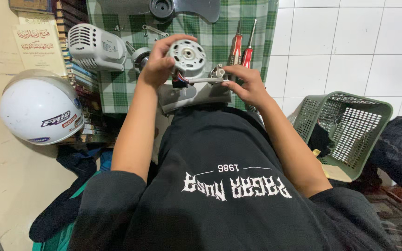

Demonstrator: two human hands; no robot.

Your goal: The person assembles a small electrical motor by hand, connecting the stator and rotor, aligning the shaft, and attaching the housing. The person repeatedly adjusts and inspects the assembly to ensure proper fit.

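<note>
Over a green checked cloth (pixel 117 93) on the floor, the left hand (pixel 157 65) grips a round silver motor (pixel 188 56) while the right hand (pixel 247 83) pinches its grey bracket (pixel 196 93).

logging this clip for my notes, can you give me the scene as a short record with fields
left hand: left hand grips the round electric motor
right hand: right hand holds a thin metal tool against the grey housing under the motor
work surface: green checked cloth on the floor
tools: two red-handled screwdrivers beyond the right hand
parts: white vented casing on the cloth
nearby: white helmet at left, green basket at right
</note>
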